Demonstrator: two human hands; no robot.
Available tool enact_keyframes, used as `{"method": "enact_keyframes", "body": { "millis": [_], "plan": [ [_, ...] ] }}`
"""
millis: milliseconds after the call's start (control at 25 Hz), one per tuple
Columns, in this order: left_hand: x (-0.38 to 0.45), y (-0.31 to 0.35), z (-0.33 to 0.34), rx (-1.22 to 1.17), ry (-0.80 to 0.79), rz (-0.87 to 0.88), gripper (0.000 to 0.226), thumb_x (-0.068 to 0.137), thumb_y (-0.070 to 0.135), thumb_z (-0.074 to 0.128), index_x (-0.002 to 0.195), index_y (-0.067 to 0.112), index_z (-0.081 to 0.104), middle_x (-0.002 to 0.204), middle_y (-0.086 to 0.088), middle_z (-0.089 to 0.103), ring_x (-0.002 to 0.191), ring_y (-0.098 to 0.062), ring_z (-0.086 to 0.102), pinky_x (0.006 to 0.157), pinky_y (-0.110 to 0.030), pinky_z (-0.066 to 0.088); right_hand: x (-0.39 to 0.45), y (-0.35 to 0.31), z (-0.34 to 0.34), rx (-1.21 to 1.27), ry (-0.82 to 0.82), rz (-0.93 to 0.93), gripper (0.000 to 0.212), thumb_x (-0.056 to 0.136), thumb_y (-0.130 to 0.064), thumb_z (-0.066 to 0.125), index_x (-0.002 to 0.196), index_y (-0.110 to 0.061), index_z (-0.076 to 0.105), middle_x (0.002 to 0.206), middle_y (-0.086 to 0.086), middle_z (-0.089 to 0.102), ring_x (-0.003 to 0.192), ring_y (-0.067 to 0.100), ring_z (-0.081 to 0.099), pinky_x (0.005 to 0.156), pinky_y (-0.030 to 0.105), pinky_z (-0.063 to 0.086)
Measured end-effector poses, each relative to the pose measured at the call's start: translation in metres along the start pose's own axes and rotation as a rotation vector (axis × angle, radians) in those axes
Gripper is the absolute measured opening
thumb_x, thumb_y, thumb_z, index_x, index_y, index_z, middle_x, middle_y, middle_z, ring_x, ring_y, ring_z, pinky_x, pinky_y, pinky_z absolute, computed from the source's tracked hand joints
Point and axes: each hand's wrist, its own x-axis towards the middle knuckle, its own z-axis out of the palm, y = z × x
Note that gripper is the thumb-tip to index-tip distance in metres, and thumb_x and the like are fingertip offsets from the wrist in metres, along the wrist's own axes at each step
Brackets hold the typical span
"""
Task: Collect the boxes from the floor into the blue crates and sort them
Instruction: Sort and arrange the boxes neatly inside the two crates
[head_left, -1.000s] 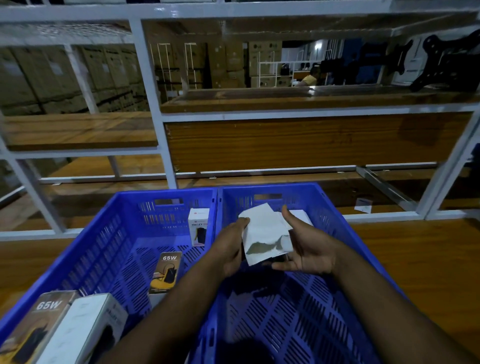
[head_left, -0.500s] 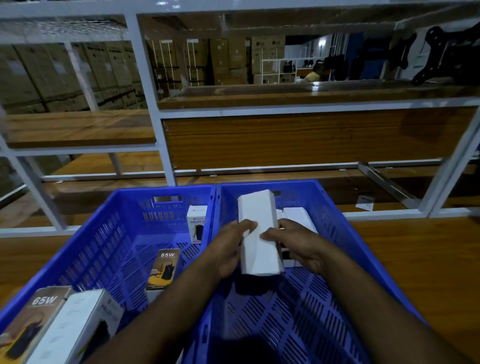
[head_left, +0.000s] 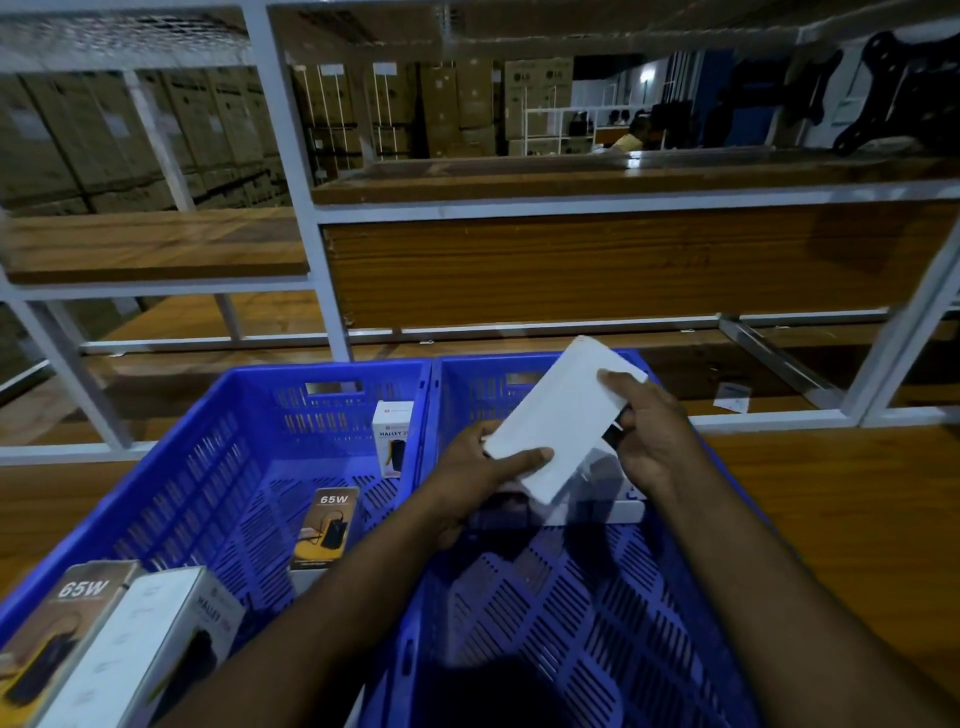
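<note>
White box (head_left: 558, 423): now tilted, far end up to the right, upright half a second ago. Held over right crate (head_left: 691, 545), left hand (head_left: 475, 480) pinching near corner, right hand (head_left: 652, 434) gripping far edge. Probably being turned for sorting.

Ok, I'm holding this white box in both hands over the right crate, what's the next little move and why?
Probably lower the white box into the right blue crate beside the white box already lying there. Your left hand and right hand hold it tilted above that crate, plain side up, while the 65W boxes sit in the left crate.
</note>
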Motion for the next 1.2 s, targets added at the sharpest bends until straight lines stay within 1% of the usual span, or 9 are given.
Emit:
{"method": "enact_keyframes", "body": {
  "millis": [200, 360, 560, 640, 840, 960, 1040, 1120, 1200],
  "plan": [
    [0.006, 0.01, -0.016, -0.403, 0.237, 0.094, 0.061, 0.086, 0.019, 0.076, 0.139, 0.02, 0.046, 0.12, -0.009, 0.067, 0.108, -0.027, 0.067, 0.094, -0.049, 0.057, -0.008, 0.001, -0.007, -0.14, -0.045, 0.167, 0.011, 0.085, -0.01, 0.07, 0.092, -0.013, 0.063, 0.091, 0.008, 0.066, 0.083, 0.02, 0.061, 0.071, 0.038, 0.057],
    [0.004, 0.018, -0.023, -0.57, 0.303, 0.081, 0.056, 0.09, 0.018, 0.072, 0.139, 0.027, 0.047, 0.118, -0.006, 0.067, 0.098, -0.019, 0.066, 0.077, -0.036, 0.057, -0.014, 0.005, -0.014, -0.487, -0.195, 0.349, 0.031, 0.079, -0.01, 0.076, 0.108, -0.011, 0.065, 0.102, 0.01, 0.069, 0.095, 0.027, 0.061, 0.086, 0.039, 0.054],
    [0.007, 0.015, -0.03, -0.632, 0.326, 0.052, 0.078, 0.088, 0.01, 0.073, 0.153, 0.025, 0.033, 0.151, -0.012, 0.045, 0.13, -0.028, 0.051, 0.111, -0.046, 0.044, -0.012, 0.015, -0.012, -0.428, -0.312, 0.44, 0.05, 0.063, -0.016, 0.084, 0.109, -0.01, 0.066, 0.098, 0.009, 0.07, 0.089, 0.023, 0.066, 0.072, 0.032, 0.06],
    [0.008, 0.015, -0.03, -0.628, 0.284, 0.073, 0.085, 0.088, 0.006, 0.071, 0.156, 0.022, 0.025, 0.156, -0.014, 0.038, 0.13, -0.03, 0.052, 0.109, -0.045, 0.047, -0.009, 0.021, -0.009, -0.308, -0.25, 0.422, 0.05, 0.07, -0.013, 0.083, 0.115, -0.004, 0.064, 0.084, 0.009, 0.072, 0.08, 0.023, 0.068, 0.068, 0.036, 0.063],
    [0.009, 0.01, -0.02, -0.311, 0.248, 0.114, 0.084, 0.091, 0.009, 0.069, 0.158, 0.019, 0.02, 0.162, -0.007, 0.029, 0.137, -0.028, 0.046, 0.106, -0.04, 0.046, -0.014, 0.051, 0.001, -0.182, -0.18, 0.482, 0.031, 0.086, -0.007, 0.072, 0.115, 0.001, 0.062, 0.102, 0.018, 0.068, 0.09, 0.032, 0.066, 0.076, 0.045, 0.061],
    [0.011, 0.009, -0.016, -0.132, 0.24, 0.093, 0.084, 0.092, 0.013, 0.07, 0.158, 0.017, 0.018, 0.163, -0.005, 0.028, 0.14, -0.025, 0.043, 0.098, -0.034, 0.045, -0.021, 0.074, 0.015, -0.199, -0.161, 0.502, 0.016, 0.089, -0.004, 0.069, 0.103, 0.0, 0.064, 0.098, 0.016, 0.066, 0.086, 0.031, 0.064, 0.064, 0.042, 0.062],
    [0.013, 0.01, -0.009, -0.076, 0.237, -0.002, 0.07, 0.094, 0.018, 0.068, 0.153, 0.011, 0.03, 0.15, -0.005, 0.043, 0.124, -0.022, 0.055, 0.088, -0.027, 0.051, -0.021, 0.088, 0.021, -0.244, -0.135, 0.527, 0.014, 0.091, -0.004, 0.067, 0.104, 0.0, 0.062, 0.092, 0.014, 0.065, 0.085, 0.03, 0.064, 0.068, 0.041, 0.062],
    [0.013, 0.005, -0.001, -0.005, 0.219, -0.11, 0.043, 0.095, 0.021, 0.067, 0.132, 0.006, 0.05, 0.126, -0.006, 0.06, 0.091, -0.015, 0.062, 0.06, -0.019, 0.055, -0.02, 0.098, 0.025, -0.302, -0.138, 0.554, 0.011, 0.096, -0.005, 0.059, 0.105, 0.001, 0.06, 0.086, 0.011, 0.063, 0.082, 0.029, 0.062, 0.078, 0.041, 0.059],
    [0.017, -0.007, 0.002, 0.059, 0.168, -0.224, 0.044, 0.092, 0.028, 0.071, 0.125, 0.004, 0.056, 0.116, -0.011, 0.066, 0.088, -0.019, 0.066, 0.059, -0.023, 0.057, -0.018, 0.099, 0.028, -0.34, -0.126, 0.556, 0.014, 0.1, -0.005, 0.051, 0.09, 0.0, 0.059, 0.078, 0.01, 0.059, 0.072, 0.025, 0.059, 0.063, 0.033, 0.056]
  ]
}}
